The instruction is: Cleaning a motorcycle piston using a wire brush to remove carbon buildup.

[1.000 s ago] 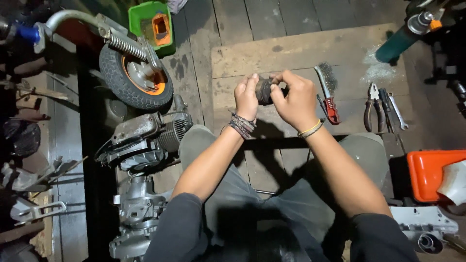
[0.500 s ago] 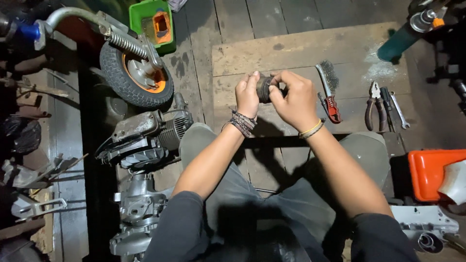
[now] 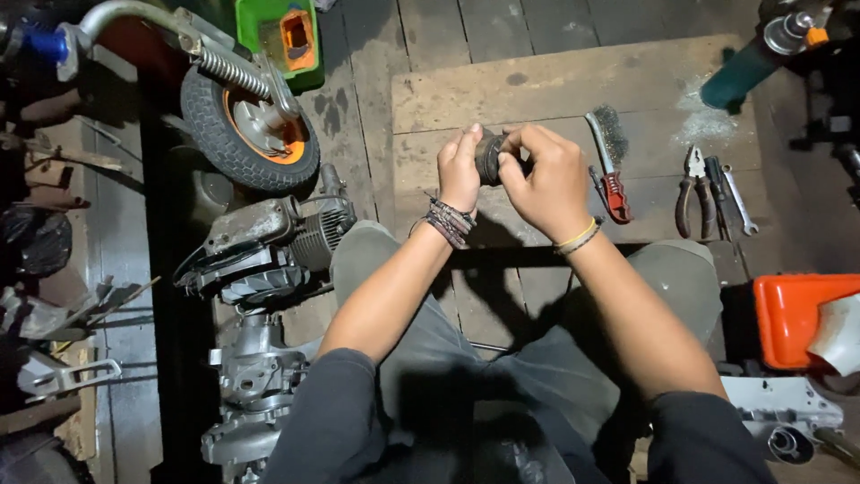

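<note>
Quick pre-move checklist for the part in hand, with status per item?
1. Both hands on the part: left hand and right hand grip the dark round part from either side. Ok.
2. Part clear of the wooden board: held above it, not resting. Ok.
3. Wire brush within reach: lies on the board just right of the right hand. Ok.
4. Pliers and wrench at hand: lying further right on the board. Ok.
5. Part's surface condition: too dark and covered by fingers. Cannot tell.
</note>
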